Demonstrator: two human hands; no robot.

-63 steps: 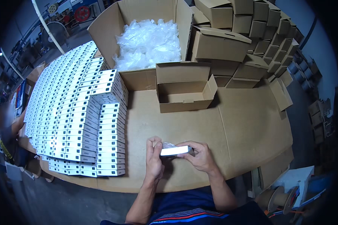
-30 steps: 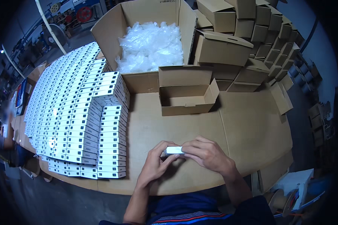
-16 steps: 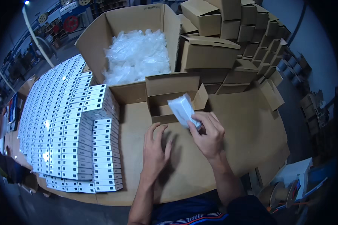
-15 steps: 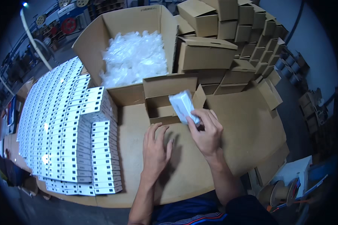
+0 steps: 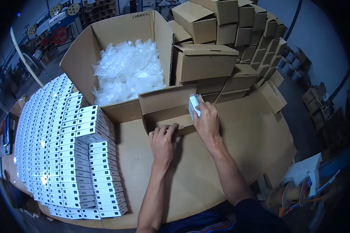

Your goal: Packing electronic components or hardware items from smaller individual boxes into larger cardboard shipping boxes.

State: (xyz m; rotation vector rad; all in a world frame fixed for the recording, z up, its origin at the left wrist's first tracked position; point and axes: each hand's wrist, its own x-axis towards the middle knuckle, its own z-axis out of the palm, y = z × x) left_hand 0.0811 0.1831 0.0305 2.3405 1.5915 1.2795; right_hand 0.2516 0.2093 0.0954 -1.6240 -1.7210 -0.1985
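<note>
A small white box (image 5: 194,107), which looks wrapped in clear plastic, stands tilted on end in my right hand (image 5: 208,123). The thumb and fingers pinch it over the right end of an open cardboard box (image 5: 168,99). My left hand (image 5: 163,144) curls its fingers over the near wall of that cardboard box and grips it there. The back flap of the cardboard box stands upright. Part of its near wall and its right end lie hidden behind my hands.
Stacked rows of small white boxes (image 5: 62,155) fill the table's left side. Behind stands a large carton (image 5: 76,58) heaped with clear plastic bags (image 5: 130,72). Many brown cardboard boxes (image 5: 208,64) are piled at the back right. A cable spool (image 5: 290,194) sits low at the right.
My right hand has moved the small white box up and into the right end of the cardboard box. My left hand has come onto the near wall, its fingers now curled over it.
</note>
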